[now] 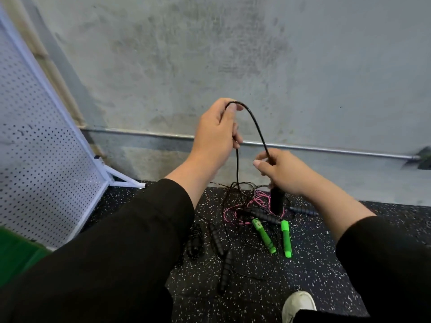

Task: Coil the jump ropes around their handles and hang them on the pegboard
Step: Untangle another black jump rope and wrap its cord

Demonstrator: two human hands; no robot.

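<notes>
Both hands (215, 136) hold one black rope (253, 120) (arched).

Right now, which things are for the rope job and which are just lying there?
For the job: thin black rope, black foam handle, green plastic handles, pink rope, white perforated pegboard.
Just there: silver wall pipe, white shoe.

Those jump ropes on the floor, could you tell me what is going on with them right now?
A person is working on one black rope. The right hand grips its black handle upright, and the left hand lifts a loop of the cord above it, apparently starting a coil. The rest of the cord trails down into a tangle on the speckled floor, along with a pink rope, two green handles and several more black handles. The white pegboard at the left shows nothing hung yet.
</notes>
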